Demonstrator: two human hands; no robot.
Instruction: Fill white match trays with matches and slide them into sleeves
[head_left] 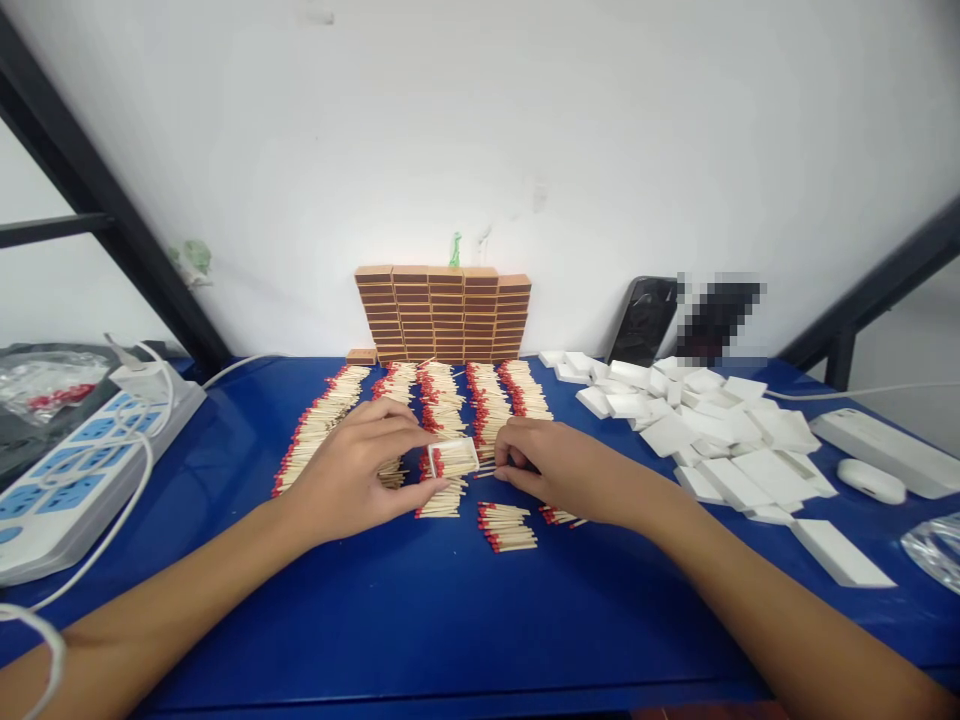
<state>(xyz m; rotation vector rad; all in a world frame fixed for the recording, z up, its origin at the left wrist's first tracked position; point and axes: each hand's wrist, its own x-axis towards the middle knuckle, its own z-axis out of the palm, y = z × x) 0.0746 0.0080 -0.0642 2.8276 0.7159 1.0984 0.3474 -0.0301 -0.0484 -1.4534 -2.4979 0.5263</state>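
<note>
My left hand (360, 465) pinches a small white matchbox tray (454, 456) between thumb and fingers, holding it over the rows of red-tipped matches (439, 405) on the blue table (420, 610). The tray holds some matches. My right hand (551, 462) is curled just right of the tray, its fingertips closed on a few matches at the tray's edge. A small loose bunch of matches (508, 527) lies in front of both hands.
A stack of brown matchboxes (444, 313) stands against the white wall. A heap of empty white trays and sleeves (705, 425) lies to the right, with a phone (643, 320) behind. A white power strip (82, 465) and cables sit at the left.
</note>
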